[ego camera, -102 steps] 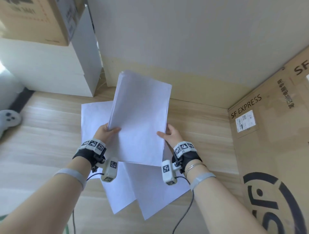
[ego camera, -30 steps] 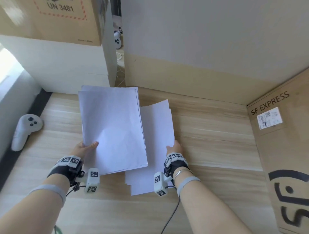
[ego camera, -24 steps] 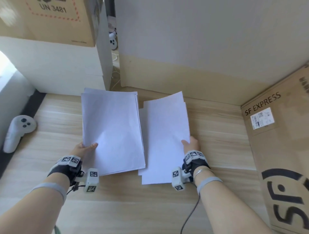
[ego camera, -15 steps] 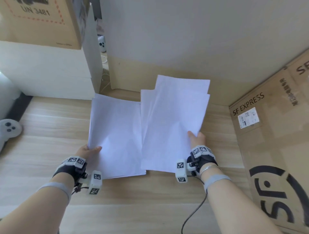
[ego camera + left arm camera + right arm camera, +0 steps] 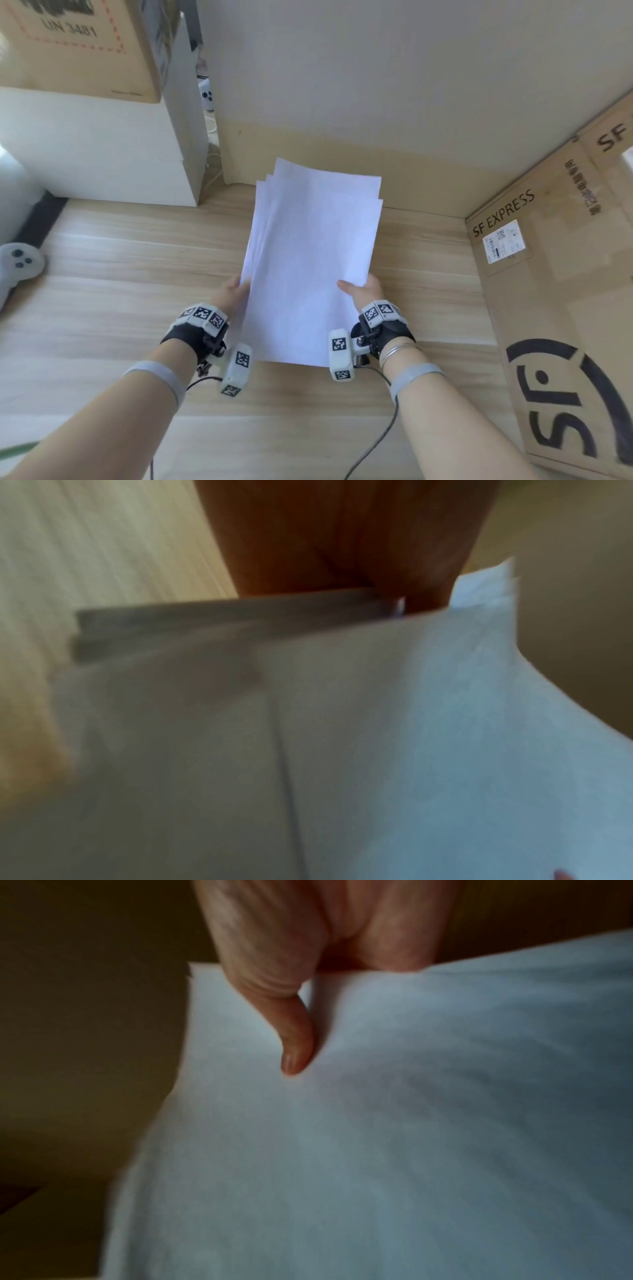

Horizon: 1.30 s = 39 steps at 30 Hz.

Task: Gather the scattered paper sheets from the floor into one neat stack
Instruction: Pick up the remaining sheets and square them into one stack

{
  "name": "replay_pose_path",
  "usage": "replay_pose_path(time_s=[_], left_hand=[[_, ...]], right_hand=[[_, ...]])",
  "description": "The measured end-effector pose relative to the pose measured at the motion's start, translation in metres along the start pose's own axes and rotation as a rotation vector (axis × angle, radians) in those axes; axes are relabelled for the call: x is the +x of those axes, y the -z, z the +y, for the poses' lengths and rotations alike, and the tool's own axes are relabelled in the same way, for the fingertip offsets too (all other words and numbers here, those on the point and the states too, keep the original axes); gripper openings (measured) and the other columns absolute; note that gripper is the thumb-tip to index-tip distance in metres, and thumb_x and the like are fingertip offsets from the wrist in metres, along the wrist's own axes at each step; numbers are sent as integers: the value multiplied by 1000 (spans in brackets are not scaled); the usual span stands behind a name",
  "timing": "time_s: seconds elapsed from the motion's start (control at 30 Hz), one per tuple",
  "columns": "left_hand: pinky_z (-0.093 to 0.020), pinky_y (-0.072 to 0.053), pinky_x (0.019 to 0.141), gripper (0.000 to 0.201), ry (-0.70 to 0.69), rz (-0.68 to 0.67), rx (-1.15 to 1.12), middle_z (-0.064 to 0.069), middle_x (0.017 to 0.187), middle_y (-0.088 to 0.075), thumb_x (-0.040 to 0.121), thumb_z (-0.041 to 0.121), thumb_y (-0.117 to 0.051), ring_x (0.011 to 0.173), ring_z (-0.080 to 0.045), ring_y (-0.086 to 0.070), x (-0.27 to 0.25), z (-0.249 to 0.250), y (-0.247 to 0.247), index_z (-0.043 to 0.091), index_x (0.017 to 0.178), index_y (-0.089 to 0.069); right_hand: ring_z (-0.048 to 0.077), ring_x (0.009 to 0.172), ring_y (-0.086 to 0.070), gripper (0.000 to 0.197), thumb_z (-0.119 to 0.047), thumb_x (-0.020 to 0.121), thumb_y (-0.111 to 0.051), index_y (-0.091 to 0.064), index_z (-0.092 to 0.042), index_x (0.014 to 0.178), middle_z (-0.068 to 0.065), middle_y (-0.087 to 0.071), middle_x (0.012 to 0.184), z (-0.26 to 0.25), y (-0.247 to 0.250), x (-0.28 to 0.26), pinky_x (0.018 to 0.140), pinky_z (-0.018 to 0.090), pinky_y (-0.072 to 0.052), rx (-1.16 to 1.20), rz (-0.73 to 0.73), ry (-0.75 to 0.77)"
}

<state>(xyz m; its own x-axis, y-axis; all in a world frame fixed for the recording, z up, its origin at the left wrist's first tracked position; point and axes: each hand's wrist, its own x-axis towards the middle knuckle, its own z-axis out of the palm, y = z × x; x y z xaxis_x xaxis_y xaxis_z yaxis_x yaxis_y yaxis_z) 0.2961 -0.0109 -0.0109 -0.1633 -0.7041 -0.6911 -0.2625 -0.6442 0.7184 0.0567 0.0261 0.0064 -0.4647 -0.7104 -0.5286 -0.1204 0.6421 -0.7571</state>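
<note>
One bundle of white paper sheets [image 5: 308, 260] hangs above the wooden floor, its far edges fanned out unevenly. My left hand [image 5: 231, 294] grips the bundle's left edge and my right hand [image 5: 359, 291] grips its right edge. In the right wrist view the thumb lies on top of the sheets [image 5: 377, 1123] with the fingers under them. The left wrist view is blurred; it shows the sheets [image 5: 342, 750] under the hand, their edges stepped. No loose sheet lies on the floor in the head view.
A large SF EXPRESS cardboard box [image 5: 555, 274] stands close on the right. A white cabinet [image 5: 102, 150] with a cardboard box [image 5: 78, 44] on top is at the back left. A white controller [image 5: 17, 267] lies on the floor at far left. A wall [image 5: 376, 85] closes the back.
The two separate piles, one in each hand, have been brought together into a single bundle held by both hands and lifted off the floor.
</note>
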Motion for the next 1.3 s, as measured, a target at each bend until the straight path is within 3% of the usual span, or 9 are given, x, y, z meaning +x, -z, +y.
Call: replay_pose_path(time_s=[0.13,0.3,0.43,0.6,0.77,0.93,1.0,1.1,1.3], left_hand=[[-48,-44,100,23,-192,-91,-63,-13,123,-57,94,21,-49,108,-28,-57,-8,26,-1,19,117,-48],[-28,-44,89,39,-415,145,-16,-13,116,-57,88,-7,-51,94,-11,-59,-14,61,-22,-7,126,-48],[-35,-47,94,42,-464,135,-51,-8,114,-56,86,-4,-56,101,-19,-55,-20,70,-29,-4,127,-47],[-11,-53,66,71,-519,99,-147,-11,114,-61,67,7,-77,93,-10,-61,-27,78,-32,1,128,-43],[-31,-55,85,70,-676,140,-281,-6,118,-58,59,20,-80,104,-15,-63,-44,106,-33,37,115,-42],[-52,-39,106,43,-819,206,-300,-17,121,-55,68,41,-69,113,-34,-54,-54,130,-36,54,103,-46],[-35,-40,104,26,-829,242,-270,-16,105,-57,74,49,-58,106,-21,-56,-54,138,-39,50,98,-48],[0,-33,66,8,-807,320,-311,12,76,-41,81,45,-51,67,10,-43,-49,151,-44,40,83,-45],[-3,-31,51,27,-782,496,-236,12,69,-41,85,6,-47,60,-4,-36,-37,154,-47,28,70,-44]], right_hand=[[30,101,-62,37,5,80,-63,-56,3,117,20,-64,117,-17,13,-8,82,29,-43,129,105,142],[24,97,-59,35,5,80,-64,-57,7,114,21,-63,115,-39,24,-18,82,26,-41,233,114,217],[24,95,-60,38,-2,77,-70,-58,5,113,19,-64,112,-43,33,-21,72,23,-45,241,91,211],[8,79,-61,47,0,71,-75,-58,2,114,13,-66,107,-48,41,-25,49,3,-46,276,56,274],[6,84,-62,42,-6,71,-75,-56,-12,108,1,-65,99,-78,49,-36,72,14,-53,493,106,453],[28,117,-56,55,-57,64,-61,-59,-20,105,14,-62,123,-112,52,-40,107,45,-40,592,164,484],[26,108,-60,47,-67,60,-54,-63,-27,84,10,-66,111,-122,52,-38,104,45,-42,556,190,435],[17,77,-59,28,-46,77,-56,-59,-28,56,-2,-64,73,-126,54,-33,80,35,-46,503,272,447],[9,73,-57,23,-5,86,-49,-46,-27,79,-4,-64,68,-117,53,-30,68,11,-41,495,259,563]])
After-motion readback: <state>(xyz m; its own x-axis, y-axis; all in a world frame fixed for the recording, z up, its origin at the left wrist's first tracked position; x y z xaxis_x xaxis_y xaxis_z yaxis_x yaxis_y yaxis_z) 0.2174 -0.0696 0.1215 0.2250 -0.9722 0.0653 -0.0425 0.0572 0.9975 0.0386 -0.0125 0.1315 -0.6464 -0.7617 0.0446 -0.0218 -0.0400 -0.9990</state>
